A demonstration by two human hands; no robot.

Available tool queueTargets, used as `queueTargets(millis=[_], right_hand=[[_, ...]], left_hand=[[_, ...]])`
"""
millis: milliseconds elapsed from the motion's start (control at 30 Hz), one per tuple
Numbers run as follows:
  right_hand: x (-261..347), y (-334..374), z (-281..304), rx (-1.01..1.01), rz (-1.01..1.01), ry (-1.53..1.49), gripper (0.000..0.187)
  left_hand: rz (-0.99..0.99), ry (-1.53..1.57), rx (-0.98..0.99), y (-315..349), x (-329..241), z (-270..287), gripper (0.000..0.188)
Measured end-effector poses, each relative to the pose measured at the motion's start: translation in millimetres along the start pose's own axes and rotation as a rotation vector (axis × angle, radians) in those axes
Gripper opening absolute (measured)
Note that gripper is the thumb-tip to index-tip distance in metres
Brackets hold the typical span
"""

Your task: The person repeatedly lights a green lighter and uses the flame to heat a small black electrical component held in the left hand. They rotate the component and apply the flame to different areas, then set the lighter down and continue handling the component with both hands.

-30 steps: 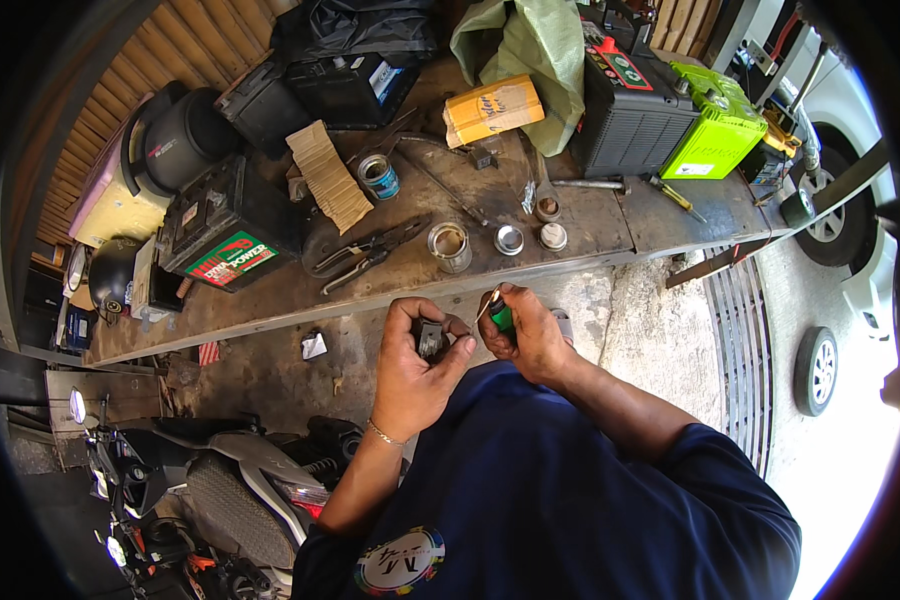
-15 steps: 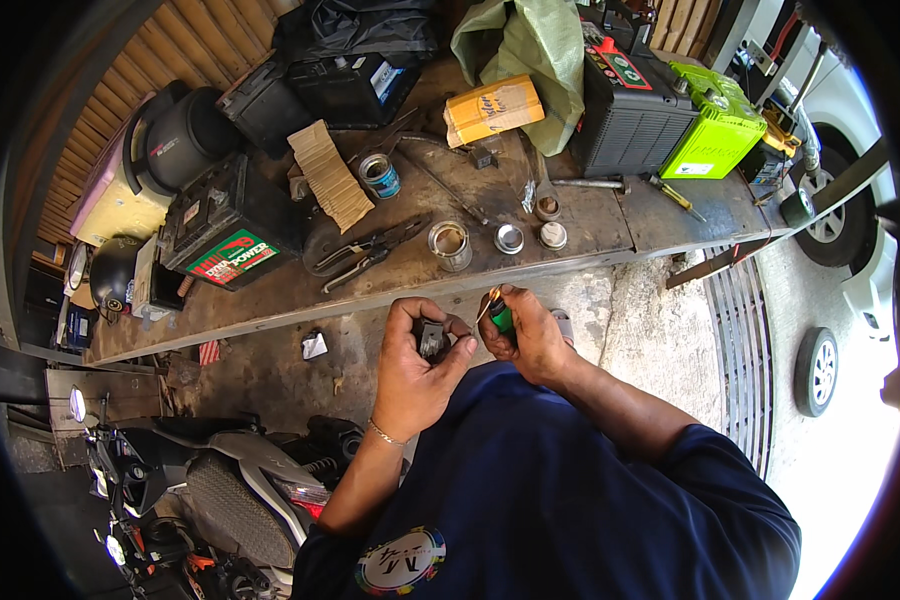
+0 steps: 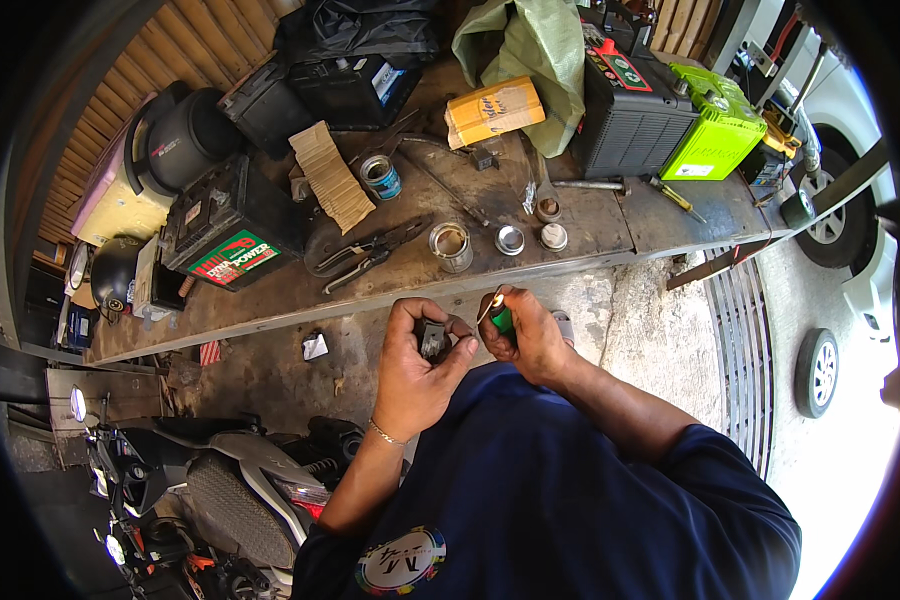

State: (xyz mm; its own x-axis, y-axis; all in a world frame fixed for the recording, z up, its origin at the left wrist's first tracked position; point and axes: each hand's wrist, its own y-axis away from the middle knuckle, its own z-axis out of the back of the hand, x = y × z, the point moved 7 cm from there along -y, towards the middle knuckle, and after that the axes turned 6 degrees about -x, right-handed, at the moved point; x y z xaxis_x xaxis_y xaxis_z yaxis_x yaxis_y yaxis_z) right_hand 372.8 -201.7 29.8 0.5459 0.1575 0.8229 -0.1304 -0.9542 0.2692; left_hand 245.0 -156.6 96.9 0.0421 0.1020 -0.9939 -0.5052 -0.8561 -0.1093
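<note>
Just beyond my body, in front of the bench edge, both hands are raised close together. My left hand (image 3: 407,365) pinches a small dark grey blocky part (image 3: 434,341) between thumb and fingers. A green lighter (image 3: 501,320) is gripped in my right hand (image 3: 536,345), with a small bright flame (image 3: 498,300) at its top. A thin pale wire-like strand (image 3: 484,309) curves beside the flame at my right fingers; which end is held is hard to make out. The lighter and the grey part are apart.
On the wooden bench (image 3: 300,305) stand a glass jar (image 3: 451,247), small tins (image 3: 509,240), a blue can (image 3: 380,177), pliers (image 3: 375,255) and several batteries (image 3: 712,125). A yellow-handled screwdriver (image 3: 677,199) lies right. A motorcycle (image 3: 240,505) is parked at lower left.
The flame at the lighter looks brighter and rounder now. Both hands and what they hold have stayed almost in place.
</note>
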Motion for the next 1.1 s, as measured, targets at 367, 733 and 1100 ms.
queueTargets(millis=[367, 733, 1100], right_hand=[[3.4, 0.9, -0.3, 0.002, 0.0, 0.002, 0.056], [-2.3, 3.4, -3.5, 0.072, -0.03, -0.081, 0.056], [-12.3, 14.1, -15.4, 0.258, -0.389, -0.469, 0.055]], left_hand=[[-0.013, 0.0, 0.007, 0.8, 0.4, -0.2, 0.038], [0.001, -0.007, 0.004, 2.4, -0.1, -1.4, 0.038], [0.019, -0.032, 0.031, 4.4, -5.3, -7.6, 0.036]])
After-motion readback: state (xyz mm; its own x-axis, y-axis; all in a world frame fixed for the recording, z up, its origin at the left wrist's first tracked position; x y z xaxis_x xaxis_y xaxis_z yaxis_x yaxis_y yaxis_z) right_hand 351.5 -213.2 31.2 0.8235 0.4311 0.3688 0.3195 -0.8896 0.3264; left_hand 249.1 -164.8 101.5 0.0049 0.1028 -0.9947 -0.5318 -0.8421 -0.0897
